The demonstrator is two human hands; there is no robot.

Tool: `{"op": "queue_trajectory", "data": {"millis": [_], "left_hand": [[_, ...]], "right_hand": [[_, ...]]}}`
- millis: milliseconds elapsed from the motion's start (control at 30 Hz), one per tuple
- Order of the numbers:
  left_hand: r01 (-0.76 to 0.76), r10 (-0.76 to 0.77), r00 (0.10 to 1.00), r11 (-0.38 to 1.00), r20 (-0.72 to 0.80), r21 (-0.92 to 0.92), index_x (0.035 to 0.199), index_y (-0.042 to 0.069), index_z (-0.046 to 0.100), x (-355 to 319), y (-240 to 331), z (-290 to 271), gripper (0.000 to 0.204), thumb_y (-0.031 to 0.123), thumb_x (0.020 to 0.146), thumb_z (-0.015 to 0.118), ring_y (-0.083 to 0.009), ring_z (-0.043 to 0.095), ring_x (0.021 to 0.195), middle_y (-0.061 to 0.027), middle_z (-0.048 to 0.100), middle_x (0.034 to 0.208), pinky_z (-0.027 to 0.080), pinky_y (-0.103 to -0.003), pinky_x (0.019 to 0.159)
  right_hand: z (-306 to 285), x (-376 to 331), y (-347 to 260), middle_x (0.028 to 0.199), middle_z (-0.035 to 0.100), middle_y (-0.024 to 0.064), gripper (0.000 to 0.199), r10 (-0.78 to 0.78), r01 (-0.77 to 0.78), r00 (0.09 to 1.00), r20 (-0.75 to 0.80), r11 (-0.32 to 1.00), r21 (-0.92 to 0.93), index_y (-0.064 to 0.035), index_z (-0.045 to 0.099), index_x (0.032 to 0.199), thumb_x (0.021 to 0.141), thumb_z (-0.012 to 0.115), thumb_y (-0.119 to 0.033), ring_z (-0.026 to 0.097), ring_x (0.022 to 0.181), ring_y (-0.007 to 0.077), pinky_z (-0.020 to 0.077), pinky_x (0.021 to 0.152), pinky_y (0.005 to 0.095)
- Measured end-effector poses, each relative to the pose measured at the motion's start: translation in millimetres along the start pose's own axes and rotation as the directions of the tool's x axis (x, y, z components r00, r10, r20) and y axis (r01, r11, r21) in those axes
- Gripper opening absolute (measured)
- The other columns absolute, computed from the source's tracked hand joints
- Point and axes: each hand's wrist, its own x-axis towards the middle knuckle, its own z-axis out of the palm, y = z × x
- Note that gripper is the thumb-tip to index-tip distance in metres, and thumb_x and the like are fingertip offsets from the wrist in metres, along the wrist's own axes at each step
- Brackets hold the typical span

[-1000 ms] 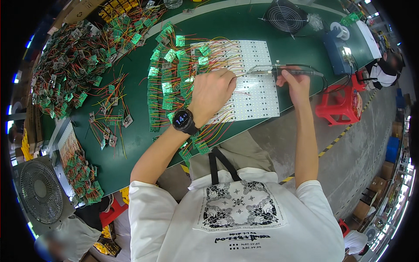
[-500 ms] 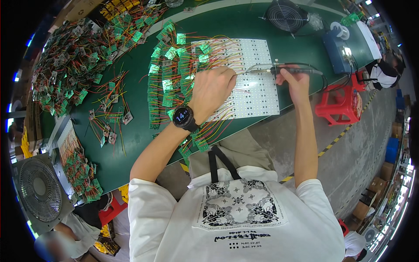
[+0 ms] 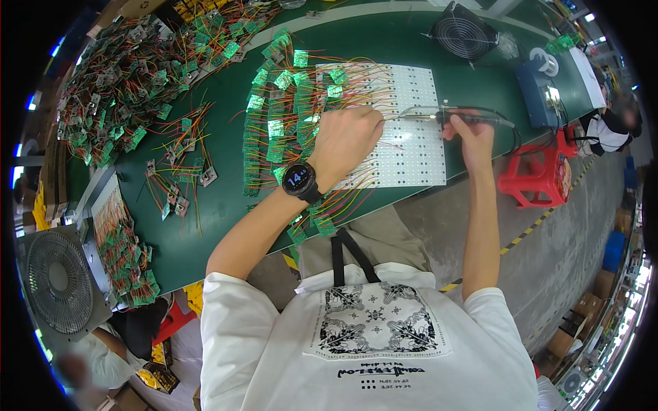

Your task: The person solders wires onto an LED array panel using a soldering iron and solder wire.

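My right hand (image 3: 471,140) grips a black-handled soldering iron (image 3: 473,118) with a thin curved feed tube. The iron lies nearly level over a white panel (image 3: 421,157) dotted with rows of small pads, its tip pointing left. Close to that tip, my left hand (image 3: 348,139) is closed in a pinch above the panel; what its fingertips hold is hidden. Small green circuit boards (image 3: 276,129) stand in columns left of the panel, partly behind my left hand and wrist. Their red and yellow wires (image 3: 360,83) reach across the panel's left half.
A large heap of wired boards (image 3: 116,89) fills the table's far left. Another board-laden panel (image 3: 110,205) and a grey fan (image 3: 60,277) are at the left. A black fan (image 3: 466,38) and blue soldering station (image 3: 538,92) stand far right; a red stool (image 3: 534,178) is beside the table.
The table and everything on it sit slightly further right in view. My hands keep nearly the same places over the panel, the iron still beside my left fingertips.
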Motion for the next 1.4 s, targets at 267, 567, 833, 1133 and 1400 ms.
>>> {"op": "queue_trajectory", "data": {"millis": [267,567,833,1133,1400], "left_hand": [[0.003,-0.003,1.0,1.0,0.013,0.016,0.079,0.004,0.069,-0.4,-2.3,-0.5,0.011,0.014,0.081,0.064,-0.03,0.063,0.063,-0.01,0.066,0.076,0.05,-0.039,0.055],[0.027,-0.027,0.999,1.0,0.024,-0.001,0.08,0.005,0.069,0.7,3.8,-8.7,0.013,0.017,0.084,0.064,-0.0278,0.063,0.064,-0.0082,0.066,0.082,0.05,-0.037,0.055],[-0.05,0.082,0.991,0.958,0.103,-0.282,0.089,0.005,0.066,7.1,1.9,-13.0,0.015,0.018,0.09,0.059,-0.0329,0.062,0.066,-0.0105,0.065,0.083,0.048,-0.043,0.058],[-0.134,0.147,0.98,0.986,0.132,-0.104,0.085,0.006,0.065,2.9,3.5,-9.6,0.016,0.02,0.09,0.059,-0.0305,0.06,0.065,-0.0099,0.06,0.077,0.048,-0.041,0.057],[-0.081,0.084,0.99,0.996,0.111,-0.035,0.083,0.004,0.066,4.1,-0.9,-5.1,0.014,0.017,0.086,0.063,-0.0293,0.061,0.066,-0.0087,0.058,0.082,0.049,-0.04,0.058]], "right_hand": [[-1.5,2.2,2.0,0.078,0.065,0.013,0.023,-0.029,0.031,0.999,-0.017,0.994,0.108,0.0069,0.06,0.107,0.088,0.063,-0.005,0.061,0.063,0.0177,0.0466,0.059,0.0271],[-10.7,12.2,-1.0,0.078,0.066,0.0113,0.021,0.153,-0.147,0.988,-0.004,0.956,0.254,0.0051,0.062,0.104,0.09,0.064,-0.01,0.06,0.063,0.0159,0.0439,0.058,0.0258],[-8.2,4.3,3.2,0.078,0.066,0.0108,0.021,0.067,-0.054,0.996,-0.053,0.976,0.213,0.005,0.061,0.104,0.09,0.064,-0.01,0.061,0.064,0.0162,0.0446,0.058,0.0257],[-8.8,4.3,0.3,0.079,0.066,0.0117,0.021,0.087,-0.094,0.995,0.048,0.983,0.158,0.0055,0.061,0.105,0.089,0.064,-0.008,0.062,0.063,0.0163,0.0472,0.058,0.0257],[-11.4,2.8,7.1,0.08,0.066,0.0134,0.023,0.01,-0.011,1.0,0.004,0.992,0.122,0.0071,0.061,0.107,0.088,0.065,-0.006,0.063,0.063,0.0173,0.0486,0.057,0.026]]}}
